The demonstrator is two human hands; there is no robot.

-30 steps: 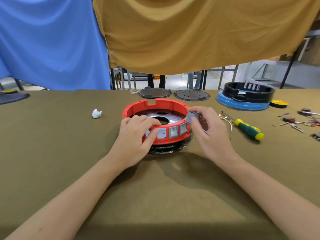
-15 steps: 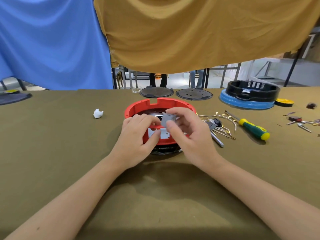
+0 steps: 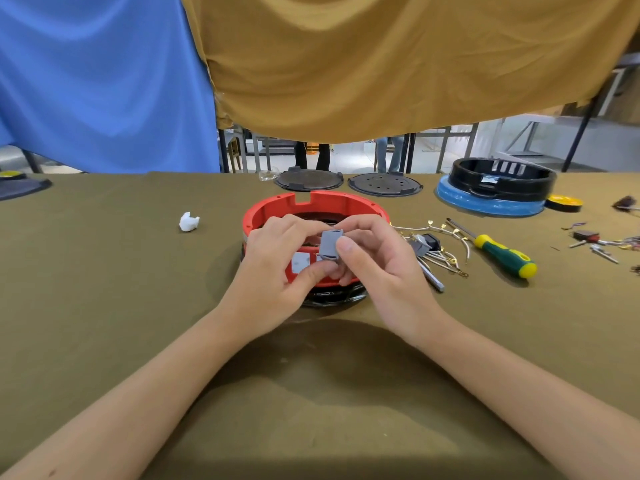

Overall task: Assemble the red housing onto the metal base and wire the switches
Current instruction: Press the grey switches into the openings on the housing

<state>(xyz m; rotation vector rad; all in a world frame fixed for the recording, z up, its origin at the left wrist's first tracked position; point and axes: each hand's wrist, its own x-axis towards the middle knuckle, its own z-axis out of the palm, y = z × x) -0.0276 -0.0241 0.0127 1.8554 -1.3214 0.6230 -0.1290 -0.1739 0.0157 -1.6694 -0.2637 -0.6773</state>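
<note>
A: What do we see in the middle of the tabletop (image 3: 104, 306)?

B: We see the red housing (image 3: 317, 206), a round ring. Under its near edge a dark rim (image 3: 332, 296) shows; we cannot tell if this is the metal base. Two grey switches (image 3: 300, 263) sit in its near wall, partly hidden by the fingers.

A: And the hands?

B: They are close together, just above the near side of the housing. The right hand (image 3: 377, 268) pinches a loose grey switch (image 3: 330, 244) between thumb and fingers. The left hand (image 3: 273, 271) has curled fingers; its thumb touches the lower part of the same switch, and its fingertips lie over the inner side of the ring.

A: What lies toward the right edge?

B: Just beside the housing we see a bundle of wires (image 3: 440, 251) with brass terminals, then a green and yellow screwdriver (image 3: 502, 256), and more small parts (image 3: 595, 239) nearer the edge.

A: And along the far edge?

B: Two dark round plates (image 3: 346, 181) and a black housing (image 3: 502, 178) on a blue ring. A small white piece (image 3: 189, 222) lies to the left, well apart from the red housing.
</note>
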